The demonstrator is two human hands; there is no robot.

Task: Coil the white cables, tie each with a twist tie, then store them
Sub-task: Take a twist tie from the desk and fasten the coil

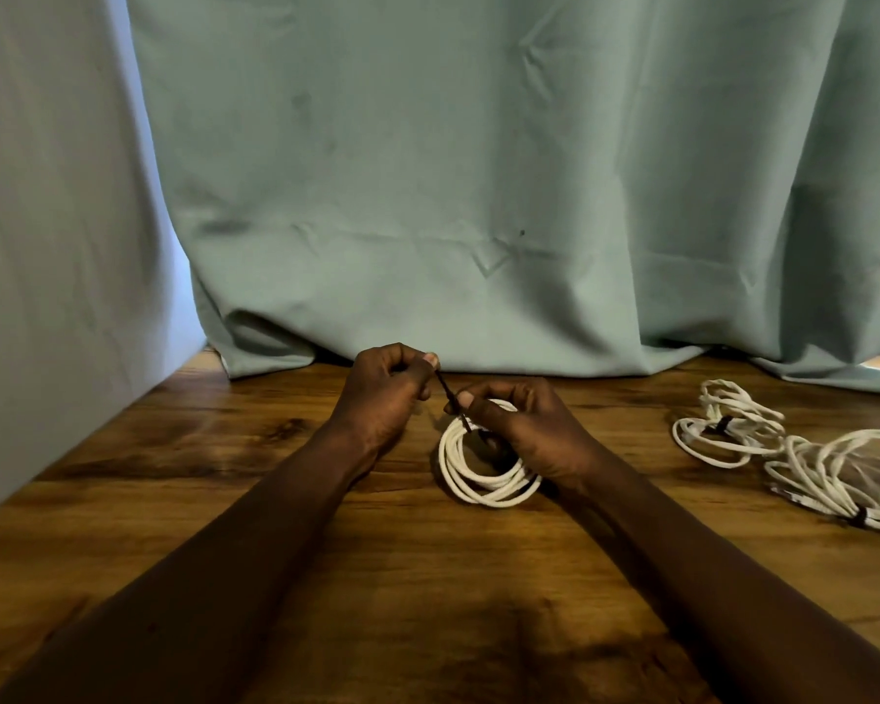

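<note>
**A:** Where is the cable?

**B:** The coiled white cable (478, 492) lies flat on the wooden table (224, 475), right under the right hand (524, 429) and just to the right of the left hand (384, 393).

**A:** And the tie?

**B:** A dark twist tie (447, 391) runs taut between the two hands. It slants from the left hand down to the far edge of the coil.

**A:** How are the hands set?

**B:** The left hand is curled closed and lifted off the table, pinching the tie's upper end between thumb and forefinger. The right thumb and forefinger nip the tie's lower part where it meets the coil. The other right fingers curl over the coil's far side, but I cannot tell whether they grip the strands.

**A:** Anything further out?

**B:** Well to the right of the right hand lie two more white coils, touching each other. The nearer tied coil (727, 429) and the far tied coil (834, 480) each have a dark band round them. Beyond both hands a green cloth (428, 195) hangs down to the table's back edge.
</note>
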